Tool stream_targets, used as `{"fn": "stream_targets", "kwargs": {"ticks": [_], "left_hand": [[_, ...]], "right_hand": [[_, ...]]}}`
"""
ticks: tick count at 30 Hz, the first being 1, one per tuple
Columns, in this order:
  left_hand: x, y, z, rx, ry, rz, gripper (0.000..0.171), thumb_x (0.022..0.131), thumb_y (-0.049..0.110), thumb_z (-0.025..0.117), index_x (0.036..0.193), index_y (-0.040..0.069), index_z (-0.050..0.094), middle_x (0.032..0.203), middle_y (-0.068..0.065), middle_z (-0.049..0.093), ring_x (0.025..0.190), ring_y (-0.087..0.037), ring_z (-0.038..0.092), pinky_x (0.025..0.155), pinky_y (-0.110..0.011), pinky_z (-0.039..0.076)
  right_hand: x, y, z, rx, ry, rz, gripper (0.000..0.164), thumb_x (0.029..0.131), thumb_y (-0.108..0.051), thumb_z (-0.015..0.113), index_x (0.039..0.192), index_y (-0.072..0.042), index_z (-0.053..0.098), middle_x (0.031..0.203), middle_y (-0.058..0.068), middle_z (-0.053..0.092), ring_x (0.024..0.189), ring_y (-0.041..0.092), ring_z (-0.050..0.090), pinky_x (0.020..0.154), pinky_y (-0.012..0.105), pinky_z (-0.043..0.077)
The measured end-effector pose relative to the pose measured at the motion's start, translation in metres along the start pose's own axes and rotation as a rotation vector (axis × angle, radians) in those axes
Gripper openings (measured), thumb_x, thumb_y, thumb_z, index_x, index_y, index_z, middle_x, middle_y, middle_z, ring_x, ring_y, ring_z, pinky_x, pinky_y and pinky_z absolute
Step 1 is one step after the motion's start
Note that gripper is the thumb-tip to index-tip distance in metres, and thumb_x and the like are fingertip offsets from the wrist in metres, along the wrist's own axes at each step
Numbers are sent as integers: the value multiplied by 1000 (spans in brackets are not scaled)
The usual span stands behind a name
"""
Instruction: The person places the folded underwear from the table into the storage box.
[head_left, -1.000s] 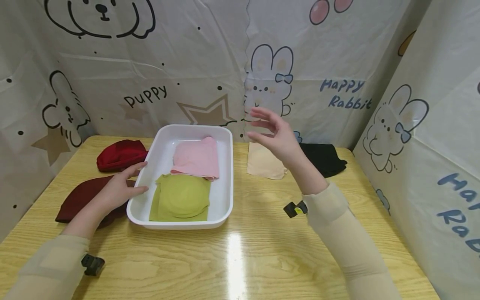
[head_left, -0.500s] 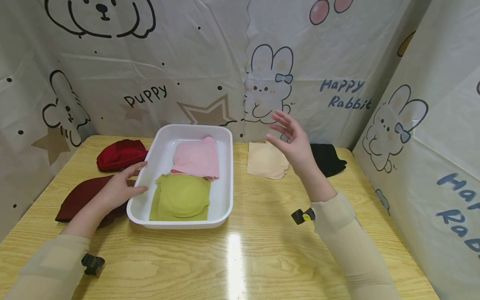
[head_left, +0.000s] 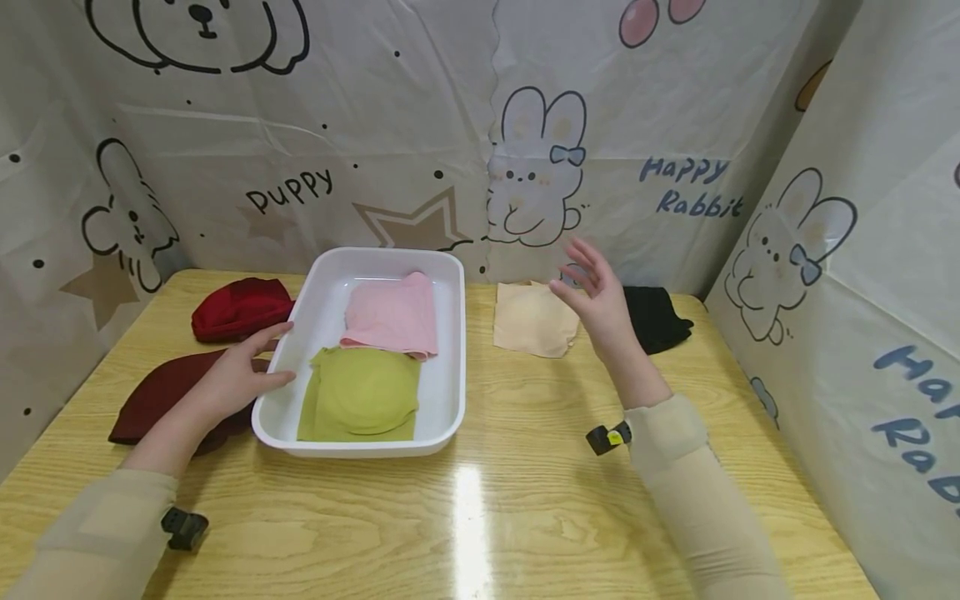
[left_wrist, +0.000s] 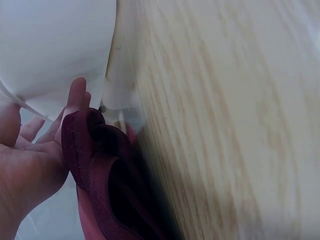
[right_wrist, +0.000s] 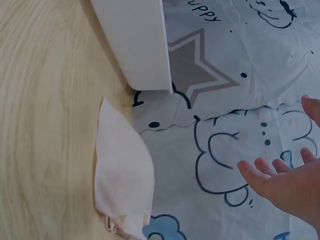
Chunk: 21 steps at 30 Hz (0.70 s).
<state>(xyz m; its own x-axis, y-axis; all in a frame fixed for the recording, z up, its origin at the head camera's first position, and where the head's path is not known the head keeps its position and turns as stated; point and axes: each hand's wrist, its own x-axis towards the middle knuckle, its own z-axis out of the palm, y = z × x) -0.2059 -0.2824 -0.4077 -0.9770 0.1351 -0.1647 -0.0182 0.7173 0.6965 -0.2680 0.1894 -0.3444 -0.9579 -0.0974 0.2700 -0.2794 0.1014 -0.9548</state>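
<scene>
My left hand (head_left: 228, 382) holds the left side of a white plastic tray (head_left: 442, 417), thumb over the rim and fingers along the outer wall. Inside the tray lie a folded pink cloth (head_left: 392, 315) at the back and a folded yellow-green cloth (head_left: 367, 392) in front. Under and beside this hand is a maroon fabric item (head_left: 161, 396), its stitched edge (left_wrist: 75, 145) close to my fingers in the left wrist view. My right hand (head_left: 600, 308) hovers with fingers spread and nothing in it. It is close to a folded beige cloth (head_left: 531, 321), which the right wrist view shows apart from the fingers.
A bright red fabric item (head_left: 242, 310) lies at the back left, beside the tray. Behind the right hand is a black folded cloth (head_left: 660, 318). A printed fabric curtain (head_left: 420, 108) borders the wooden table (head_left: 525, 500) at the back and sides.
My right hand has moved to the right and slightly down, from over the beige cloth toward its right edge. The left hand and the tray stay in place.
</scene>
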Motion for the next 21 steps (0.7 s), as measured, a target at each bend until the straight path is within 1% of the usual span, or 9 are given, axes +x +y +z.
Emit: {"fn": "stream_targets", "kwargs": {"ticks": [6, 11, 14, 19, 21], "left_hand": [[-1, 2, 0, -7, 3, 4, 83, 88, 28, 67, 152, 13, 16, 141, -29, 35, 119, -49, 45, 86, -52, 52], [-2, 3, 0, -7, 1, -2, 84, 88, 29, 67, 152, 13, 16, 141, -29, 35, 119, -49, 45, 86, -52, 52], [-2, 3, 0, -8, 0, -2, 84, 88, 29, 67, 152, 13, 16, 141, -29, 34, 119, -49, 45, 86, -52, 52], [-2, 3, 0, -12, -2, -3, 83, 88, 29, 67, 152, 13, 16, 141, -29, 35, 119, -49, 46, 86, -51, 52], [-2, 3, -1, -10, -2, -2, 83, 88, 29, 66, 152, 13, 16, 141, -29, 35, 119, -49, 46, 86, -52, 52]], "right_hand": [[4, 17, -10, 48, 33, 65, 72, 87, -18, 68, 148, -24, 30, 149, 2, 33, 135, 26, 35, 109, 44, 35], [7, 27, -16, 79, 44, 118, 72, 88, -17, 67, 148, -27, 28, 151, 1, 30, 136, 24, 33, 109, 45, 35], [10, 33, -19, 94, 46, 147, 74, 88, -17, 67, 149, -25, 25, 152, 3, 27, 138, 25, 31, 109, 46, 34], [14, 38, -23, 108, 45, 208, 75, 88, -17, 66, 149, -26, 23, 154, 8, 22, 140, 27, 26, 111, 44, 31], [16, 37, -23, 97, 44, 226, 75, 89, -15, 65, 150, -24, 22, 154, 9, 23, 140, 27, 26, 112, 43, 31]]}}
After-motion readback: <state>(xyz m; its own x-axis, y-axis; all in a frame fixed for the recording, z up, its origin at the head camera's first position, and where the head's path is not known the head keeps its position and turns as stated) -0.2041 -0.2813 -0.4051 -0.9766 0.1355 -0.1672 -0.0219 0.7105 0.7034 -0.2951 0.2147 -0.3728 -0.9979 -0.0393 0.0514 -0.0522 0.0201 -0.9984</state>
